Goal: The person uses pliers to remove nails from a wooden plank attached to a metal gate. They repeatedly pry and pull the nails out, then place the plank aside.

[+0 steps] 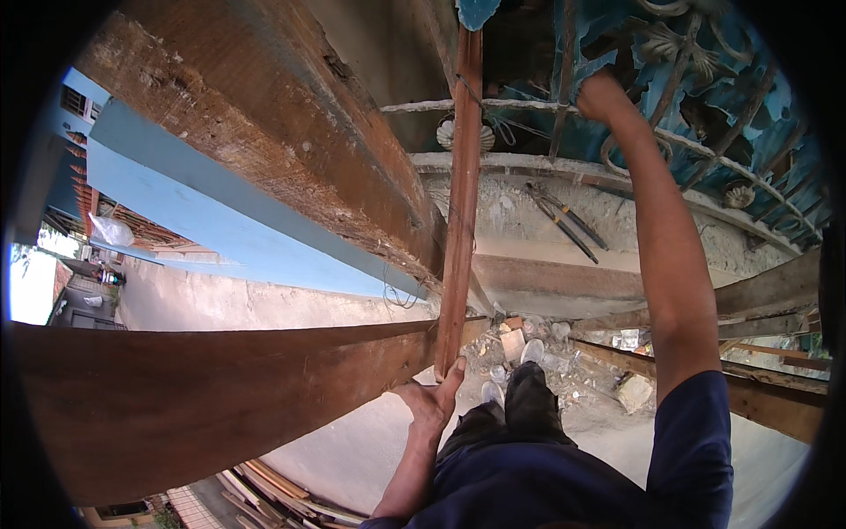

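Note:
My left hand (pixel 432 401) grips the lower end of a long upright wooden post (pixel 461 203), where it meets a wide horizontal plank (pixel 203 388). My right hand (pixel 602 95) is stretched up and forward, its fingers closed on the ornate blue metal railing (pixel 705 97) above a concrete ledge (pixel 529 167). A pair of pliers (pixel 568 222) with dark handles lies on the ledge below my right arm. My dark-trousered legs (pixel 520 414) point down toward rubble on the ground.
A heavy weathered beam (pixel 264 132) slants across the upper left beside a blue wall (pixel 203 212). Rough planks (pixel 767 300) cross at the right. Broken bricks and rubble (pixel 564 353) lie far below. A street with buildings shows at the far left.

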A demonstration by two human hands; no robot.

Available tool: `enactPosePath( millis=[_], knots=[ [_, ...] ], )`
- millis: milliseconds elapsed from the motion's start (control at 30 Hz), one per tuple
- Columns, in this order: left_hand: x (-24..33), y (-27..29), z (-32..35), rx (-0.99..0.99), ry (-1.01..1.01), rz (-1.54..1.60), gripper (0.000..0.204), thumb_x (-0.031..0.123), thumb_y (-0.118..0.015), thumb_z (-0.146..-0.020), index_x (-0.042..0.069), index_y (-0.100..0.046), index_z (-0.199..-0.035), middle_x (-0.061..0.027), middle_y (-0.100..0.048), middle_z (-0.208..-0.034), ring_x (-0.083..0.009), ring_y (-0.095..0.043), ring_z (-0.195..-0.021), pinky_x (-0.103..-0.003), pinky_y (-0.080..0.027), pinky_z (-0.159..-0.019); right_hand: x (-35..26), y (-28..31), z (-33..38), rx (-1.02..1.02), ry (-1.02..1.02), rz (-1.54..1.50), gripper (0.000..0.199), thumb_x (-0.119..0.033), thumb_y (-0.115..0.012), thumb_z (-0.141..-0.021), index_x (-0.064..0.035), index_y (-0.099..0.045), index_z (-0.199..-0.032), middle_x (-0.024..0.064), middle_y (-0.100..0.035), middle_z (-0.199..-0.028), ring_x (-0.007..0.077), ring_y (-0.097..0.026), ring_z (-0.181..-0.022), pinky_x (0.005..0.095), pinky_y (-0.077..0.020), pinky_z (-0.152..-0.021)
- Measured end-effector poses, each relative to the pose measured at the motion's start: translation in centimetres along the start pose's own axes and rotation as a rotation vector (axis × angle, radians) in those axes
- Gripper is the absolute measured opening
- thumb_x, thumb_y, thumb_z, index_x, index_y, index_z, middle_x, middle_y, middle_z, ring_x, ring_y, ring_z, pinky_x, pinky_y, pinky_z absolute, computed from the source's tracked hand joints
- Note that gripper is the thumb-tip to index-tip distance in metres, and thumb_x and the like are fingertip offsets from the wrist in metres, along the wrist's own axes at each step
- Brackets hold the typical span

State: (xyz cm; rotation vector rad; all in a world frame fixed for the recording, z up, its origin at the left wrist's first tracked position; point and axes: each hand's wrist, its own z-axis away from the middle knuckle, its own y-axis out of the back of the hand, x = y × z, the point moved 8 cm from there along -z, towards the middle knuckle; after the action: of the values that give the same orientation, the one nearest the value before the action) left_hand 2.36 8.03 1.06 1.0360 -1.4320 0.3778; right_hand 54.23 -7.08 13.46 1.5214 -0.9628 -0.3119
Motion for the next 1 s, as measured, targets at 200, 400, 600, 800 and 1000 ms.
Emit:
enactPosePath(
  millis=[200, 400, 600, 800, 1000],
  knots=[
    [1.6, 0.2, 0.2, 0.068, -0.108, 0.053, 0.064, 0.018, -0.088, -0.072, -0.009, -0.053, -0.118, -0.0192, -0.054, -0.118, -0.0282, -0.053, -0.107, -0.041, -0.041, -0.096, 2.0, -0.8, -0.2, 0.303, -0.007, -0.149, 0.026, -0.018, -0.057, -0.078, 0.001, -0.073, -0.085, 0.0266, -0.068, -0.096, 0.0424, -0.065, -0.091, 0.0472, -0.0523, -0.087],
    [-0.7, 0.9, 0.8, -0.046, -0.053, -0.155, 0.107, 0.029, -0.089, -0.072, -0.01, -0.014, -0.138, -0.0233, -0.032, -0.134, -0.0294, -0.032, -0.128, -0.045, -0.021, -0.111, 0.7, -1.5, -1.2, 0.256, -0.034, -0.311, 0.032, -0.01, -0.054, -0.079, 0.0082, -0.064, -0.104, 0.0327, -0.061, -0.114, 0.048, -0.058, -0.104, 0.0509, -0.046, -0.093],
    [1.8, 1.0, -0.7, 0.067, -0.203, -0.056, 0.106, 0.027, -0.091, -0.067, -0.005, -0.02, -0.139, -0.02, -0.043, -0.127, -0.0315, -0.047, -0.117, -0.043, -0.036, -0.102, 7.8, -10.4, -4.4, 0.374, 0.134, 0.092, 0.026, -0.02, -0.054, -0.08, -0.0019, -0.073, -0.082, 0.0218, -0.07, -0.089, 0.0396, -0.066, -0.086, 0.0491, -0.0488, -0.082],
    [1.8, 1.7, -0.2, 0.055, -0.2, -0.124, 0.118, 0.033, -0.089, -0.068, -0.008, -0.009, -0.144, -0.0246, -0.038, -0.132, -0.0379, -0.043, -0.125, -0.045, -0.032, -0.109, 4.6, -5.8, -2.2, 1.005, 0.258, -0.043, 0.035, -0.033, -0.048, -0.089, -0.0131, -0.077, -0.084, 0.01, -0.074, -0.083, 0.0299, -0.072, -0.075, 0.0488, -0.0536, -0.068],
    [2.1, 1.9, 0.0, 0.059, -0.193, -0.131, 0.121, 0.035, -0.089, -0.067, -0.009, -0.008, -0.144, -0.0261, -0.035, -0.135, -0.0401, -0.038, -0.128, -0.046, -0.029, -0.111, 5.8, -11.6, -5.5, 0.399, 0.246, 0.196, 0.027, -0.023, -0.053, -0.082, -0.0073, -0.075, -0.079, 0.0153, -0.071, -0.082, 0.034, -0.069, -0.079, 0.0499, -0.0508, -0.075]
  ],
)
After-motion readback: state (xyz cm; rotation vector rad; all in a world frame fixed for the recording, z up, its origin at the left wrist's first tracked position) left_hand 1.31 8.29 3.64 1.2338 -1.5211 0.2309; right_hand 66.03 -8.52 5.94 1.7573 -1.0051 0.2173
